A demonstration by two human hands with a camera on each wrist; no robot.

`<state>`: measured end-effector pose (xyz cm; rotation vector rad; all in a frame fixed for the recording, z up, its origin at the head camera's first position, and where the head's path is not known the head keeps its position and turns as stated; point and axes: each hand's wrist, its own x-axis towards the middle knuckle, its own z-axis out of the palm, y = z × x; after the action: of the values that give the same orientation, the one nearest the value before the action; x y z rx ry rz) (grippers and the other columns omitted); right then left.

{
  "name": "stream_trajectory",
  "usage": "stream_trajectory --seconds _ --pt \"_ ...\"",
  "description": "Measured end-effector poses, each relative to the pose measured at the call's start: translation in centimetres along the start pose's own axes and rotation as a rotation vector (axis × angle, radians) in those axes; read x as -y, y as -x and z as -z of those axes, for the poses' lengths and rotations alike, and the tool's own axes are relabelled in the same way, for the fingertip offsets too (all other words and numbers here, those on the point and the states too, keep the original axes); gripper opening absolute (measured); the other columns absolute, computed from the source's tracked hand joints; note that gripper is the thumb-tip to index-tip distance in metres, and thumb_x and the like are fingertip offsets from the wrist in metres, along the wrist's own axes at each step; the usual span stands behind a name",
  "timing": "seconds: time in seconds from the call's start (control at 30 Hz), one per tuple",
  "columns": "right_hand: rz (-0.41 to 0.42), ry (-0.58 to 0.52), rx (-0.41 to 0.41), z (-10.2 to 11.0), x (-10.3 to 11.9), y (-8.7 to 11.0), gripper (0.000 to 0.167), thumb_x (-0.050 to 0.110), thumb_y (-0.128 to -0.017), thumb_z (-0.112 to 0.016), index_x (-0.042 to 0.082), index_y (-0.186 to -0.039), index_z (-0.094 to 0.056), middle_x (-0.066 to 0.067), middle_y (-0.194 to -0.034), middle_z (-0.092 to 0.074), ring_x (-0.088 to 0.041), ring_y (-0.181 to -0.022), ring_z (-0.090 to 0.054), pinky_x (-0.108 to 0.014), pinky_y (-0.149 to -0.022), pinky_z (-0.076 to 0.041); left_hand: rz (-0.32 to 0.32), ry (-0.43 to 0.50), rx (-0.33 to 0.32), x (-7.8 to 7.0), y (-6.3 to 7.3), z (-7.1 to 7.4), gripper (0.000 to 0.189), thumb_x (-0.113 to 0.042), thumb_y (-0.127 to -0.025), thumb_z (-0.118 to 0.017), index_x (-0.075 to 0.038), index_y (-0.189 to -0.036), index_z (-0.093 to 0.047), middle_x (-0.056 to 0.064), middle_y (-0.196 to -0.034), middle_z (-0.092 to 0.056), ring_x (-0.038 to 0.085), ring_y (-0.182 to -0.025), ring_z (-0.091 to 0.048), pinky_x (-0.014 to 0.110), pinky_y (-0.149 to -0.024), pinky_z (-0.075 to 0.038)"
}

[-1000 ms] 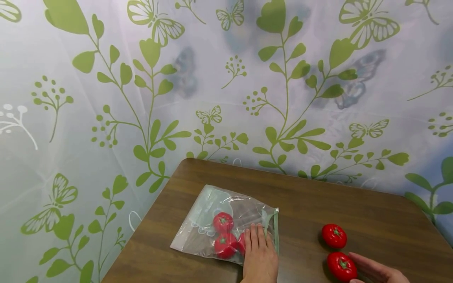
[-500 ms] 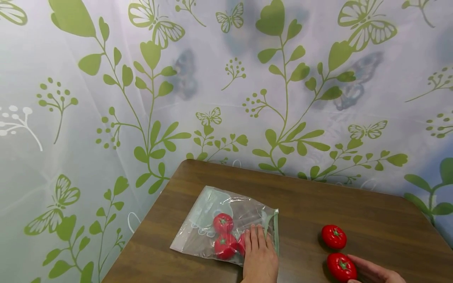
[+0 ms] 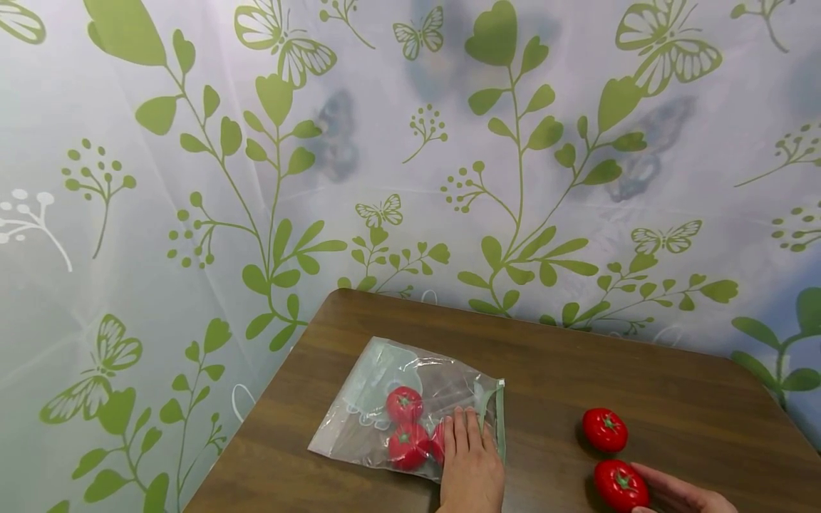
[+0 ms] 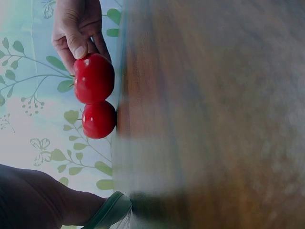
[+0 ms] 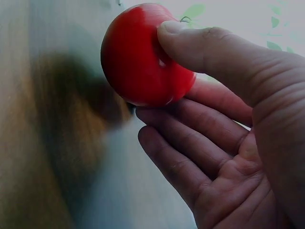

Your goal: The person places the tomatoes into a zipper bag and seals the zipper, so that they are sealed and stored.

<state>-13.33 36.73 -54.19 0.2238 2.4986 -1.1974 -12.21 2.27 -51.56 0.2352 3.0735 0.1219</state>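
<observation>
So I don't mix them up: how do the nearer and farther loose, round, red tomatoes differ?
The nearer tomato is held by the right grip; the farther tomato is unheld. The farther tomato lies beyond the nearer tomato, closer to the green-patterned backdrop. Both are glossy red with green stems.

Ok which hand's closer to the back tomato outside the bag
Right. The right hand is just in front and to the right of the back tomato, holding the front tomato. The left hand lies farther off to its left, on the bag.
</observation>
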Motion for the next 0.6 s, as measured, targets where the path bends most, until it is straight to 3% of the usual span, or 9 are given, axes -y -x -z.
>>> stream_trajectory --seconds 0.13,0.23,0.43,0.6 --pt "0.060 0.076 -0.029 -0.1 1.0 0.6 0.093 0.047 -0.089 -0.091 -0.004 -0.158 -0.053 -0.023 -0.149 -0.068 -0.035 -0.130 -0.073 -0.030 -0.088 -0.064 0.006 0.003 0.009 0.0 0.0 0.0 0.059 -0.036 -0.104 -0.071 -0.020 -0.159 -0.058 0.011 -0.174 -0.043 0.037 -0.164 -0.036 0.054 -0.134 -0.030" --pt "0.097 0.094 -0.038 -0.2 2.2 1.1 0.092 0.044 -0.089 -0.091 -0.003 -0.158 -0.053 -0.022 -0.149 -0.068 -0.027 -0.123 -0.077 -0.025 -0.087 -0.064 0.008 -0.003 0.010 0.0 -0.1 0.0 0.059 -0.037 -0.104 -0.072 -0.020 -0.160 -0.058 0.011 -0.174 -0.042 0.037 -0.164 -0.035 0.054 -0.134 -0.030" --pt "0.153 0.019 0.041 -0.6 4.8 1.3 0.080 0.037 -0.097 -0.085 -0.002 -0.159 -0.052 -0.028 -0.151 -0.064 -0.030 -0.122 -0.077 -0.034 -0.089 -0.066 0.010 -0.003 -0.003 -0.1 0.0 0.1 0.056 -0.037 -0.107 -0.067 -0.020 -0.159 -0.058 0.011 -0.174 -0.043 0.037 -0.164 -0.036 0.054 -0.134 -0.030" --pt "0.301 0.094 0.049 -1.7 6.7 0.5 0.072 0.031 -0.099 -0.083 -0.003 -0.155 -0.056 -0.032 -0.146 -0.065 -0.032 -0.119 -0.078 -0.034 -0.087 -0.067 0.011 -0.010 -0.038 -0.1 0.1 0.0 0.051 -0.036 -0.108 -0.064 -0.020 -0.157 -0.061 0.012 -0.172 -0.045 0.037 -0.163 -0.038 0.054 -0.133 -0.031"
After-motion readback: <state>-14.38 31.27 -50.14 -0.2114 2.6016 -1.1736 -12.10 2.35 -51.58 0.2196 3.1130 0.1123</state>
